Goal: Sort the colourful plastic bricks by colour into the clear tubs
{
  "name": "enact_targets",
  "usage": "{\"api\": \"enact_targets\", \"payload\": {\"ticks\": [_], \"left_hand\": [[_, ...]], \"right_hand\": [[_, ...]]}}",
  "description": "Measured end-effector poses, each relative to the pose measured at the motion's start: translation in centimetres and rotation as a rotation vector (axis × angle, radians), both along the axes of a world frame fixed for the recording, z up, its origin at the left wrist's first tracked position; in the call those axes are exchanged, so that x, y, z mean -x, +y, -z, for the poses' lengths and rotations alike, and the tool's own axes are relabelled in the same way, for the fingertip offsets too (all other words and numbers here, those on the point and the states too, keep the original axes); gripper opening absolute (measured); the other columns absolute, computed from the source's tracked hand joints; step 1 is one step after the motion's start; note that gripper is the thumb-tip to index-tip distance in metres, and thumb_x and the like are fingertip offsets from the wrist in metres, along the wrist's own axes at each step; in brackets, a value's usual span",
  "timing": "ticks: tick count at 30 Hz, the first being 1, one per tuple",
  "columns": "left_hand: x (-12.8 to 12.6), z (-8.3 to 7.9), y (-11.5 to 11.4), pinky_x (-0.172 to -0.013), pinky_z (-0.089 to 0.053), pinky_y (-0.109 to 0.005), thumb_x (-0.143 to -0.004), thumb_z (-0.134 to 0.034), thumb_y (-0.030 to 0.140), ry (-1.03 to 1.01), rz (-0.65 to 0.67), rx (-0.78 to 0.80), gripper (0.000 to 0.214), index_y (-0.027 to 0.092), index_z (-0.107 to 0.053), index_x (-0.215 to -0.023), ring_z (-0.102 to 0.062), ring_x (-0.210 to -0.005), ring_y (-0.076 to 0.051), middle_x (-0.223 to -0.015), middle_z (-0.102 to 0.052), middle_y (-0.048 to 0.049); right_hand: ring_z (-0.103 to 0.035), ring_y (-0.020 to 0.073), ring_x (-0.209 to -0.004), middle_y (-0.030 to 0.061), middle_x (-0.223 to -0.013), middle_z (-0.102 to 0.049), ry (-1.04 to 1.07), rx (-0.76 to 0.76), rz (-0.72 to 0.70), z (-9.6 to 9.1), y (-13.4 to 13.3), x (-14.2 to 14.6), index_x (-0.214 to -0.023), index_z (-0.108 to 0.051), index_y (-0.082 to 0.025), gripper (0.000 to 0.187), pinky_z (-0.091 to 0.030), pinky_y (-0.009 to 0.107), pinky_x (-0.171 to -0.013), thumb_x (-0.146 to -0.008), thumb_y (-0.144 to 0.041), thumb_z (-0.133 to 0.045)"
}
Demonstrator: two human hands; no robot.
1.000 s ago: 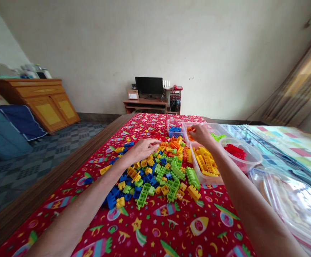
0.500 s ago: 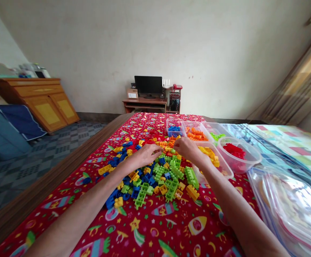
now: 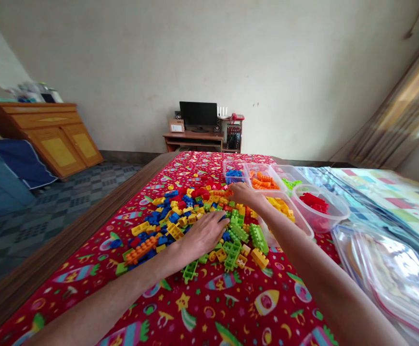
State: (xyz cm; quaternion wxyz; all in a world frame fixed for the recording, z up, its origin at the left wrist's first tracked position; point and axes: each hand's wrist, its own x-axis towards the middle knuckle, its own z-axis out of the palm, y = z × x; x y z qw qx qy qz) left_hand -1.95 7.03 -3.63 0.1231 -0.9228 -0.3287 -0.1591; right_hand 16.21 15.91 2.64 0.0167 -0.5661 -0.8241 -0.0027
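Holds the left hand (image 3: 205, 233), palm down and fingers bent, low over the front middle of a wide, loose pile of small plastic bricks (image 3: 191, 218) in yellow, blue, lime green, red and orange, spread on a red cloth with printed rockets and stars (image 3: 209, 312). Reaches with the right hand (image 3: 243, 192) to the far right side of the same pile, fingertips just beside some small orange plastic bricks (image 3: 222, 193). With the fingertips partly hidden, impossible to judge the width of either grip, or to confirm any brick inside it.

Crosses with the right forearm (image 3: 299, 250) above a clear rectangular plastic box of yellow bricks (image 3: 305, 222), hiding one part of it; contact or small gap, not possible to distinguish. Farther away, side by side, a clear plastic box of blue bricks (image 3: 227, 166) and a clear plastic box of orange bricks (image 3: 261, 166); to the right, a clear round plastic bowl of red bricks (image 3: 339, 218).

Could, in my judgement, push or tilt the yellow-brick box by lowering this forearm too much. Could also knock the long orange ridged brick (image 3: 142, 251) off the pile's left edge by a sideways sweep of the left forearm. Might pull up unwanted neighbours because of the dense mixing, or lose a brick through a pinch on only its corner.
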Motion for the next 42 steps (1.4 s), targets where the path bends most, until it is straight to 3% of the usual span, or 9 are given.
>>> {"api": "enact_targets", "payload": {"ticks": [6, 11, 15, 18, 22, 26, 30, 37, 42], "left_hand": [[0.2, 0.1, -0.2, -0.098, -0.046, -0.043, -0.091, -0.041, 0.017, 0.0, 0.025, -0.022, 0.032, 0.015, -0.051, -0.122, -0.051, -0.118, -0.026, -0.13, -0.052, -0.0142], [0.7, 0.9, 0.1, -0.102, -0.043, -0.046, -0.092, -0.04, 0.018, -0.031, 0.074, -0.046, 0.033, 0.016, -0.045, -0.125, -0.048, -0.123, -0.027, -0.131, -0.051, -0.0153], [0.8, 1.0, 0.1, -0.101, -0.044, -0.048, -0.092, -0.037, 0.017, -0.026, 0.078, -0.039, 0.034, 0.014, -0.044, -0.125, -0.049, -0.122, -0.028, -0.131, -0.051, -0.0176], [0.7, 0.8, 0.0, -0.101, -0.044, -0.049, -0.092, -0.036, 0.016, -0.013, 0.075, -0.029, 0.033, 0.014, -0.045, -0.124, -0.05, -0.121, -0.028, -0.131, -0.051, -0.0179], [0.5, 0.4, -0.1, -0.101, -0.043, -0.05, -0.09, -0.037, 0.014, 0.011, 0.052, -0.003, 0.035, 0.013, -0.047, -0.124, -0.05, -0.12, -0.029, -0.132, -0.05, -0.0179], [0.2, -0.1, -0.3, -0.1, -0.045, -0.049, -0.09, -0.038, 0.013, 0.014, 0.03, 0.015, 0.035, 0.013, -0.049, -0.122, -0.051, -0.119, -0.028, -0.131, -0.051, -0.0179], [0.3, 0.1, -0.2, -0.1, -0.045, -0.048, -0.089, -0.039, 0.012, 0.006, 0.038, 0.012, 0.035, 0.013, -0.049, -0.123, -0.051, -0.119, -0.028, -0.131, -0.051, -0.0178], [0.7, 0.9, 0.0, -0.101, -0.043, -0.049, -0.091, -0.039, 0.014, -0.029, 0.06, -0.011, 0.035, 0.015, -0.046, -0.125, -0.048, -0.122, -0.028, -0.132, -0.05, -0.0164], [0.0, -0.6, -0.7, -0.098, -0.046, -0.045, -0.087, -0.04, 0.012, 0.022, 0.005, 0.048, 0.035, 0.013, -0.05, -0.121, -0.051, -0.118, -0.028, -0.127, -0.053, -0.0165]], "right_hand": [[-0.056, 0.0222, -0.11, 0.0123, -0.118, -0.063, 0.049, -0.052, -0.054, 0.3, -1.2, -0.7, -0.118, -0.058, -0.016, 0.036, -0.042, 0.03, -0.091, -0.083, -0.02, -0.053], [-0.06, 0.0211, -0.095, 0.0097, -0.1, -0.067, 0.334, -0.194, -0.022, -0.4, -2.5, -1.5, -0.112, -0.058, -0.015, 0.032, -0.045, 0.032, -0.086, -0.081, -0.022, -0.05], [-0.061, 0.0153, -0.07, 0.0028, -0.077, -0.063, 0.817, 0.023, 0.075, -1.7, -3.3, -1.2, -0.095, -0.058, -0.015, 0.019, -0.053, 0.03, -0.069, -0.078, -0.017, -0.049], [-0.06, 0.0116, -0.065, -0.0009, -0.071, -0.058, 1.235, 0.236, 0.081, -2.4, -3.8, -1.2, -0.086, -0.053, -0.016, 0.009, -0.057, 0.029, -0.065, -0.078, -0.015, -0.048], [-0.062, 0.0107, -0.066, -0.0003, -0.073, -0.059, 1.459, 0.397, 0.041, -2.4, -4.3, -1.3, -0.086, -0.052, -0.017, 0.011, -0.059, 0.03, -0.068, -0.075, -0.013, -0.052], [-0.063, 0.0107, -0.066, 0.0002, -0.075, -0.061, 1.432, 0.445, 0.086, -2.2, -4.7, -1.3, -0.101, -0.056, -0.016, 0.03, -0.057, 0.026, -0.064, -0.072, -0.009, -0.052], [-0.061, 0.0095, -0.062, -0.0014, -0.07, -0.062, 1.291, 0.375, 0.071, -2.1, -4.6, -1.2, -0.11, -0.059, -0.016, 0.042, -0.05, 0.019, -0.056, -0.07, -0.009, -0.051], [-0.055, 0.0074, -0.048, -0.0022, -0.061, -0.062, 0.934, 0.16, -0.017, -1.6, -3.6, -1.8, -0.102, -0.065, -0.015, 0.032, -0.041, 0.016, -0.046, -0.072, -0.016, -0.054], [-0.059, 0.0097, -0.05, -0.0005, -0.059, -0.064, 0.669, -0.046, 0.155, -2.7, -2.6, -4.5, -0.099, -0.068, -0.015, 0.03, -0.044, 0.017, -0.05, -0.074, -0.014, -0.051]]}}
